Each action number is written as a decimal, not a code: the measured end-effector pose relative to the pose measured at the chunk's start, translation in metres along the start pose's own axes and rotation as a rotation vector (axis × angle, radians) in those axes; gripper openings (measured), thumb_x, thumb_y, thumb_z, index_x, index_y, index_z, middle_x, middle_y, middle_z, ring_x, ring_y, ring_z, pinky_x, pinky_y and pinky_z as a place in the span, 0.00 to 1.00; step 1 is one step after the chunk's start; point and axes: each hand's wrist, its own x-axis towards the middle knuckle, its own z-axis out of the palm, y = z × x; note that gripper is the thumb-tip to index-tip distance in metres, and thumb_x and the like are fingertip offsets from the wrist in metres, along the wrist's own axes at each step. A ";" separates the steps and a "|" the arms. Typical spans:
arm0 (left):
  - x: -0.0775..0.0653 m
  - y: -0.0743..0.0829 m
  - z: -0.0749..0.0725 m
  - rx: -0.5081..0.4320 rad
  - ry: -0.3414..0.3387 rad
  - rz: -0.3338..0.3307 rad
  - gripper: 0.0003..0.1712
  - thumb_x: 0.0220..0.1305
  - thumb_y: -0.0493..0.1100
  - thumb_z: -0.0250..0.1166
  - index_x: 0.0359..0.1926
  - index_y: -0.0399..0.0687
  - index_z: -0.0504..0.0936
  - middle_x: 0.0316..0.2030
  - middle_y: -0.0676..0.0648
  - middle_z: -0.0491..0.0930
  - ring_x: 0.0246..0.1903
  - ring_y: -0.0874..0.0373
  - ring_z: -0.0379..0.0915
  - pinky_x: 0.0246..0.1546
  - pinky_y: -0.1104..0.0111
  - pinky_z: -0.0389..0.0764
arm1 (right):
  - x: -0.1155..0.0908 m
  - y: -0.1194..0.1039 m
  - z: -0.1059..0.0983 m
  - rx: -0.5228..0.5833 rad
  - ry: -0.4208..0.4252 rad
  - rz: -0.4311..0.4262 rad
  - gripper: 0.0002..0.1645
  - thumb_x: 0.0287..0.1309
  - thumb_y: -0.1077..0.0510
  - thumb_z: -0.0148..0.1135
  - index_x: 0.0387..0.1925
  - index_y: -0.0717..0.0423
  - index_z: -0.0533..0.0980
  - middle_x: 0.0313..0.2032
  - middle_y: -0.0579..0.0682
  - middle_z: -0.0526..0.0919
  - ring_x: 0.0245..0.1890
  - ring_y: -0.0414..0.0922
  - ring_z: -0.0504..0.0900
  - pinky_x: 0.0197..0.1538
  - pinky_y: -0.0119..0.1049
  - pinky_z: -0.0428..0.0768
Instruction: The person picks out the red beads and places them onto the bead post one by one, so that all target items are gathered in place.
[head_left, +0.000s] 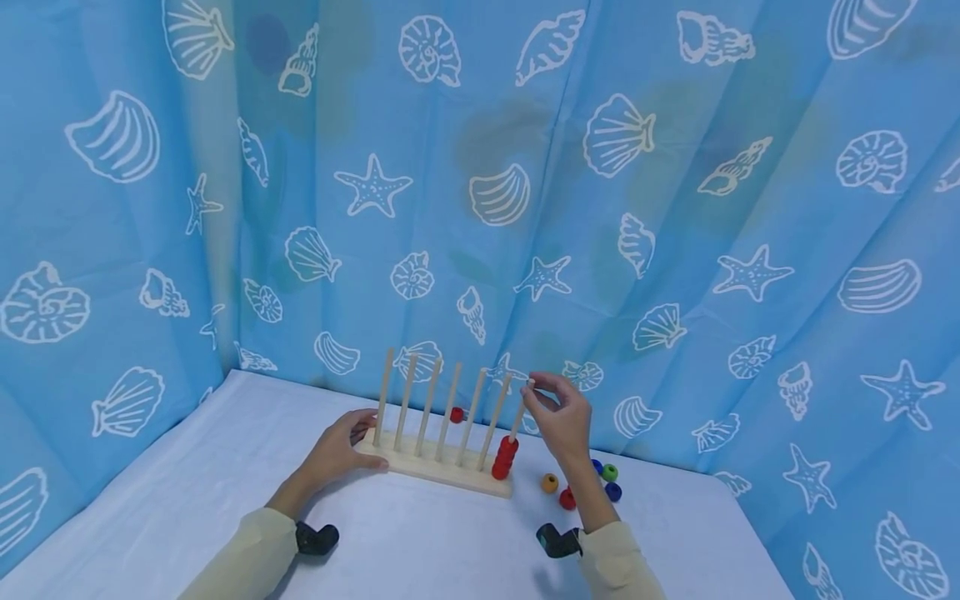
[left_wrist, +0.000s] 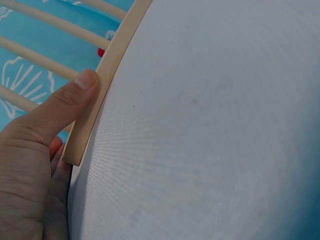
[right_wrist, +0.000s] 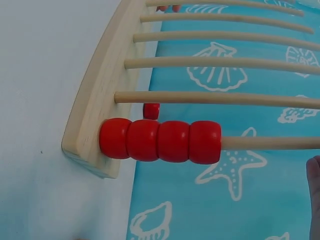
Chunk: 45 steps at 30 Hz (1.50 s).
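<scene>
A pale wooden peg stand (head_left: 438, 468) with a row of upright pegs rests on the white cloth. My left hand (head_left: 337, 450) grips the left end of its base. In the left wrist view the thumb (left_wrist: 75, 92) lies along the base's edge, the other fingers behind it. Several red beads (right_wrist: 160, 141) are stacked at the bottom of the rightmost peg (right_wrist: 270, 143). At the top of that peg, my right hand (head_left: 566, 421) pinches the tip between thumb and fingers. The right wrist view shows only part of a finger at its right edge.
Loose beads lie right of the stand, partly behind the right forearm: an orange bead (head_left: 550, 483), a red bead (head_left: 567, 499), a green bead (head_left: 610, 472) and blue ones (head_left: 613, 492). Another red bead (head_left: 457, 414) sits behind the stand. A blue shell-patterned curtain (head_left: 480, 250) hangs behind.
</scene>
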 end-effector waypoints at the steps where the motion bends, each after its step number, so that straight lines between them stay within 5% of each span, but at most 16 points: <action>1: 0.000 0.000 -0.001 -0.001 0.002 -0.003 0.56 0.36 0.50 0.84 0.67 0.43 0.67 0.55 0.42 0.74 0.62 0.43 0.68 0.63 0.55 0.70 | 0.001 0.001 0.001 0.008 -0.005 0.005 0.19 0.58 0.58 0.69 0.48 0.64 0.79 0.44 0.54 0.83 0.48 0.48 0.83 0.52 0.39 0.82; 8: 0.002 -0.001 -0.003 -0.012 0.011 -0.005 0.56 0.36 0.48 0.84 0.68 0.41 0.66 0.56 0.41 0.74 0.63 0.43 0.68 0.64 0.55 0.70 | -0.001 -0.013 0.007 -0.002 -0.052 0.080 0.11 0.60 0.62 0.67 0.43 0.64 0.81 0.43 0.59 0.84 0.45 0.52 0.85 0.49 0.35 0.83; 21: 0.007 -0.001 -0.013 -0.003 0.022 -0.037 0.61 0.32 0.52 0.84 0.68 0.41 0.65 0.56 0.42 0.75 0.62 0.42 0.69 0.63 0.53 0.71 | -0.005 -0.042 0.026 -0.017 -0.045 0.030 0.08 0.62 0.66 0.62 0.41 0.69 0.80 0.40 0.60 0.85 0.44 0.54 0.86 0.49 0.37 0.83; 28: -0.003 -0.015 -0.032 0.018 0.025 -0.048 0.61 0.35 0.52 0.84 0.69 0.39 0.63 0.57 0.38 0.74 0.62 0.39 0.67 0.62 0.51 0.70 | -0.004 -0.003 0.046 0.018 -0.080 -0.001 0.09 0.62 0.58 0.65 0.40 0.60 0.82 0.39 0.49 0.85 0.40 0.44 0.86 0.46 0.37 0.84; 37: -0.012 -0.025 -0.030 -0.031 0.019 -0.088 0.62 0.33 0.54 0.84 0.69 0.41 0.63 0.58 0.39 0.73 0.63 0.40 0.66 0.63 0.52 0.69 | -0.017 0.021 0.049 0.094 -0.124 0.089 0.16 0.68 0.53 0.59 0.42 0.63 0.81 0.37 0.58 0.85 0.43 0.54 0.84 0.50 0.35 0.83; 45: -0.003 -0.026 -0.033 -0.008 0.042 -0.071 0.61 0.33 0.54 0.83 0.69 0.41 0.64 0.58 0.40 0.74 0.63 0.40 0.66 0.63 0.52 0.69 | -0.012 0.041 0.054 0.284 -0.237 0.268 0.35 0.74 0.42 0.43 0.48 0.75 0.75 0.46 0.71 0.78 0.51 0.69 0.77 0.55 0.61 0.77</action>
